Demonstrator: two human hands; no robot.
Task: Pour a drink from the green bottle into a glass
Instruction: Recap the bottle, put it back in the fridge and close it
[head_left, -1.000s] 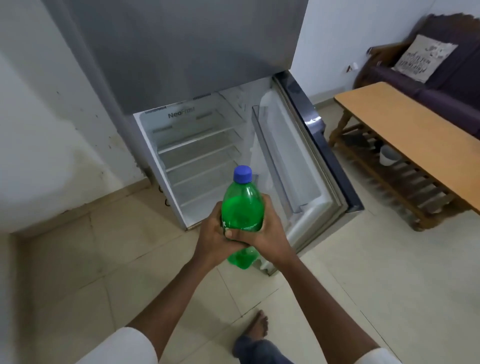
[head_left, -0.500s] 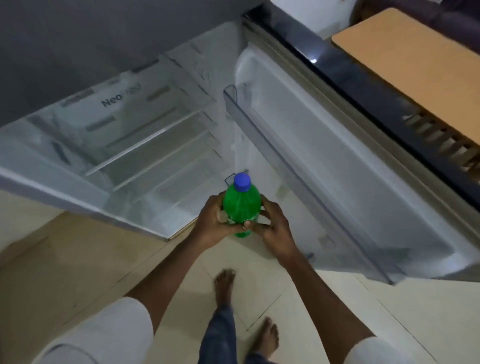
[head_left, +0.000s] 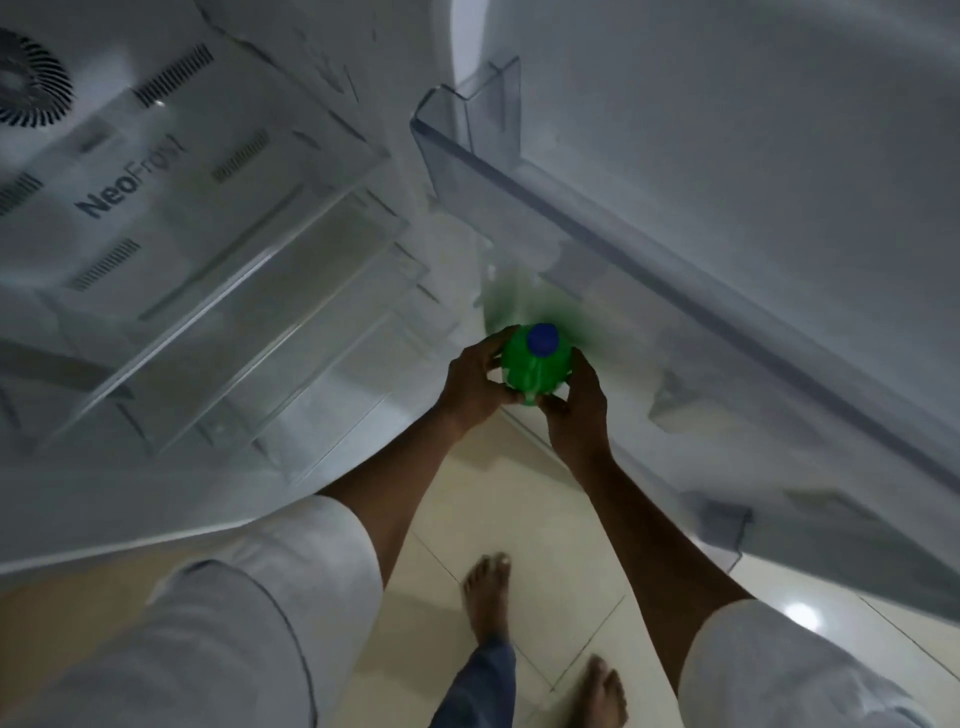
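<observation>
Gripping green bottle (head_left: 535, 366) in both hands, left hand (head_left: 475, 382), right hand (head_left: 579, 405), beside door shelf edge (head_left: 597, 228), open floor (head_left: 519, 499) below

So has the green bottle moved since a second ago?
Yes. The green bottle, held in both hands, has gone lower and in toward the open fridge's bottom door shelf.

I can read one marking only: "NeoFrost" in grey letters on the white back panel of the open fridge (head_left: 130, 176), running slantwise between the vent slots. The green bottle (head_left: 535, 371) shows me no legible label from above.
</observation>
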